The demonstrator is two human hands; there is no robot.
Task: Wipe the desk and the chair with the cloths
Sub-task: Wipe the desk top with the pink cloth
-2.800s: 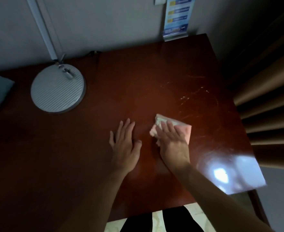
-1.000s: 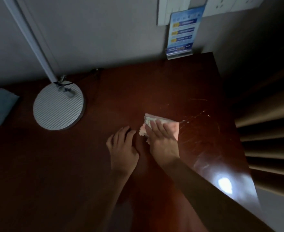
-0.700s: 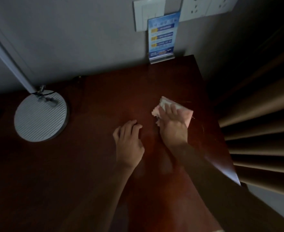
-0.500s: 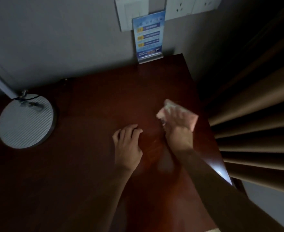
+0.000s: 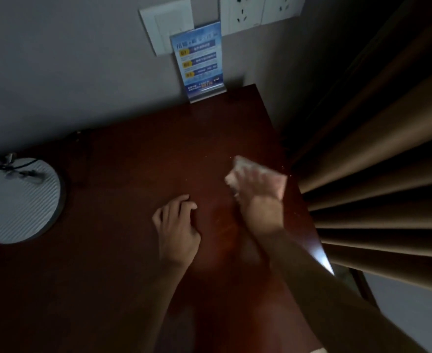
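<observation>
Dim room, grey wall behind a dark reddish-brown wooden counter [image 5: 138, 159] seen from above. We see brown pleated curtains [image 5: 377, 174] hanging right against the counter's right edge, with a bright glare patch [image 5: 321, 258] on the wood near the front right corner.

Wall hardware: a white switch plate [image 5: 169, 26] and white sockets [image 5: 258, 11] up top. Below them a blue printed sign [image 5: 199, 59] in a clear stand sits at the counter's back edge, touching the wall. Text on it too small to read.

Far left: round ribbed grey lamp base [image 5: 18, 200] on the counter, with a dark cable across its top and the stem cut off by the frame edge.

Right hand [image 5: 258, 197] is flat, palm down, fingers spread over a pink cloth [image 5: 277, 182], pressing it onto the counter near the right edge, just beside the curtains. Hand and cloth are motion-blurred, so we cannot tell whether the fingers curl around the cloth or only lie on it. A pale corner of the cloth sticks out past the fingertips toward the wall.

Left hand [image 5: 178, 225] rests on the counter to the left of the right hand, apart from it, holding nothing. Fingers are loosely curled, knuckles up, tips on the wood.

Both forearms are bare and run in from the bottom of the frame.
</observation>
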